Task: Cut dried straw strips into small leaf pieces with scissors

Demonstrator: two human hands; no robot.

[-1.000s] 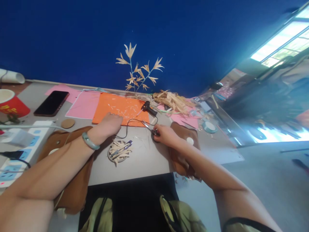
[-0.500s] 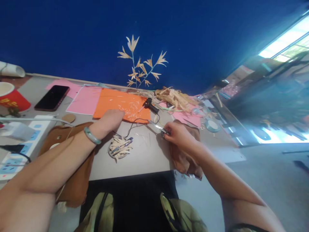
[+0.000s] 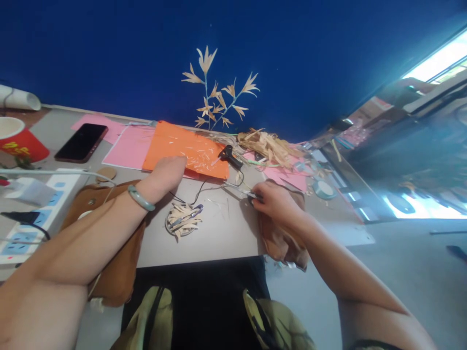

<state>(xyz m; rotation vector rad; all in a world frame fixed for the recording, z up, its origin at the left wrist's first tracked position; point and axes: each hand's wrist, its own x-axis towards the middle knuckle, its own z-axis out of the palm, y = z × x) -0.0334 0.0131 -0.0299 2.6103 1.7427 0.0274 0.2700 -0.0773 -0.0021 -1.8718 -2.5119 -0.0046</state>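
My left hand, with a pale green bangle on its wrist, is closed at the near edge of an orange sheet. Its fingertips are hidden, but the sheet looks slightly raised there. Small pale scraps are scattered on the sheet. My right hand is closed around the dark handles of scissors, whose silver blades point left, just below the sheet's right end. A black glue gun lies at the sheet's right side. Between my hands and nearer me is a round dish of pale strips with tweezers on top.
A stem with pale husk flowers stands at the blue wall. Dry husks lie right of it, near a tape roll. At left are a phone, a red cup and a power strip. Brown cushions lie under both forearms.
The orange sheet's far left corner has risen a little, and my left hand has moved with it. The scissors in my right hand have turned slightly. The whole view has shifted somewhat.
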